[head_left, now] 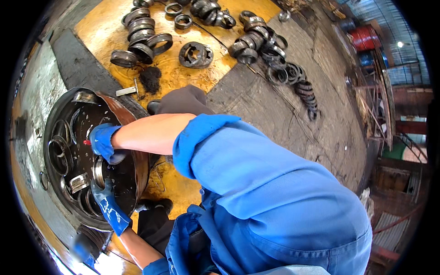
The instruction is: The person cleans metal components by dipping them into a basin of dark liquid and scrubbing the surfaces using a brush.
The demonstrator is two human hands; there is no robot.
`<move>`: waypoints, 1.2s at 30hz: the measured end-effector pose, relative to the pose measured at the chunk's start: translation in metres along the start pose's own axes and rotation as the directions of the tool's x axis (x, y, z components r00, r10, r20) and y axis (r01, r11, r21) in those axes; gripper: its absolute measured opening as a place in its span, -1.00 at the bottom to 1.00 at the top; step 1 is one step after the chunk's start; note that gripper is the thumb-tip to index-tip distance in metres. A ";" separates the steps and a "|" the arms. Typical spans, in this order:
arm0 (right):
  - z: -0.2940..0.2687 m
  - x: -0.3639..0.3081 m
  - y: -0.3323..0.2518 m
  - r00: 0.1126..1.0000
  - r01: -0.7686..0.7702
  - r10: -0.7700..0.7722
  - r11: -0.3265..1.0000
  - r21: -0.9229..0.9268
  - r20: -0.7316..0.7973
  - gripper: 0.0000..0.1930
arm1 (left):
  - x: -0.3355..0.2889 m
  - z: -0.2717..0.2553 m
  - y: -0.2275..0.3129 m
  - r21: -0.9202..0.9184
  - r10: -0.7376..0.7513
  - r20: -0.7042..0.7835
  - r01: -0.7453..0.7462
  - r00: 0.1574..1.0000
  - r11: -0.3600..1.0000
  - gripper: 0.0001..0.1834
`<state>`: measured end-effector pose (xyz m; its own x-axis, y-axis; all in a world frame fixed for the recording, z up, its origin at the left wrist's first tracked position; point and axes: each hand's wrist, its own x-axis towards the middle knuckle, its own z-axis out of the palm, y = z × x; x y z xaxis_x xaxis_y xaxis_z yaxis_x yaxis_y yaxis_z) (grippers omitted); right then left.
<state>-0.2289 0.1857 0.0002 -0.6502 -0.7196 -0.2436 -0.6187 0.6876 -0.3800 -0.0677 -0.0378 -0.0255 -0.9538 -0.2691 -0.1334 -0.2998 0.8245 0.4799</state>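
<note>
Metal rings inside dark tub

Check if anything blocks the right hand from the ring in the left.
Nothing visible stands between the right hand and the metal ring. The left hand holds its lower end, outside that gap; a loose ring lies to the left.

The red bit by the right hand is (at this size) unidentifiable.

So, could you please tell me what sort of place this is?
Most likely a workshop for metal parts: grimy metal rings sit in rows on a stained yellow floor, more rings lie in a dark tub, and a red drum is near a corrugated wall.
</note>
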 end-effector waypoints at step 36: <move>-0.026 -0.038 -0.043 0.851 0.345 -0.115 0.858 0.381 -0.512 -0.88 | -0.041 -0.030 0.057 -0.058 -0.011 -0.214 -0.002 0.977 0.998 -0.43</move>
<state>-0.1894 0.1865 0.0491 -0.7079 -0.6427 0.2929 -0.5872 0.3052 -0.7497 -0.0456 0.0057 0.0331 -0.9244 -0.3781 0.0497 -0.2966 0.7948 0.5295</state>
